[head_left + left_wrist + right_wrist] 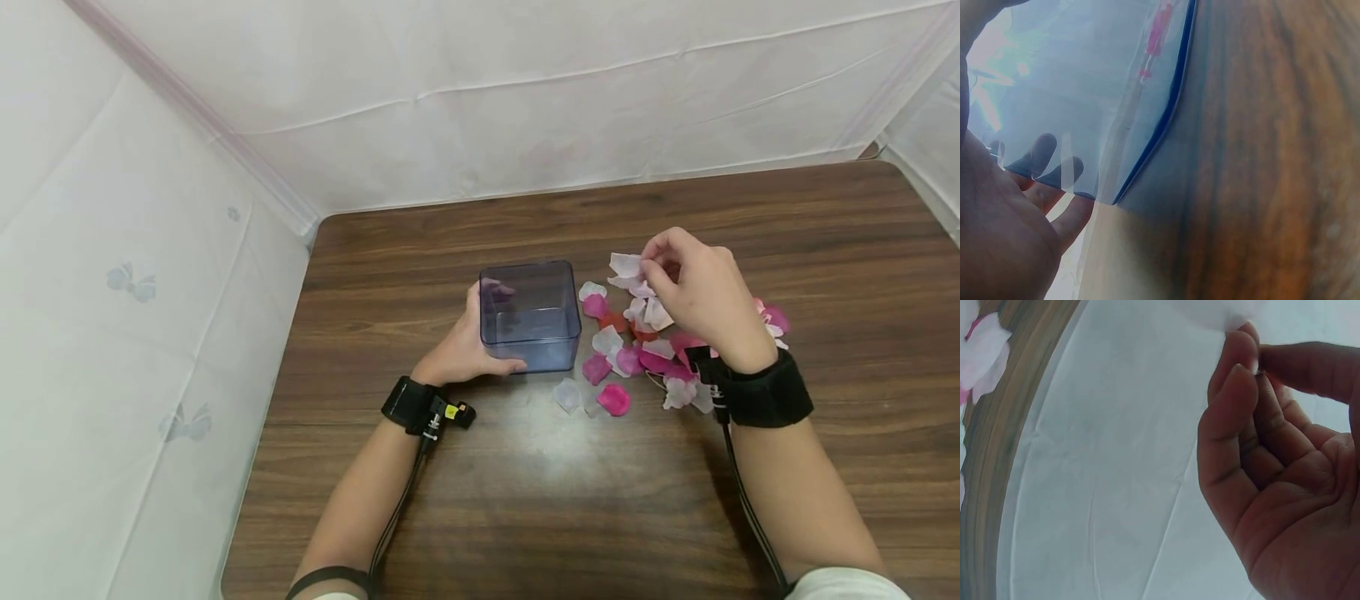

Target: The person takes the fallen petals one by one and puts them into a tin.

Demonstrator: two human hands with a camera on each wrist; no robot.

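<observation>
A clear bluish plastic box (pixel 546 354), open at the top, stands on the table. My left hand (pixel 467 343) grips its left side, thumb along the near wall and fingers round the far one. Through the transparent wall in the left wrist view, fingertips of this hand (pixel 1013 225) show. To the right of the box, my right hand (pixel 708 292) pinches a pale petal (pixel 625 265) between thumb and fingertips, above a loose spread of artificial petals (pixel 657 363). Only part of the pinched petal (pixel 1210 311) appears at the top of the right wrist view.
Pink, magenta, red and white petals lie scattered right of the box, some under my right forearm. A single bright pink petal (pixel 614 400) lies at the near edge of the spread. Behind the brown wooden table (pixel 390 250) hangs a white sheet (pixel 480 150).
</observation>
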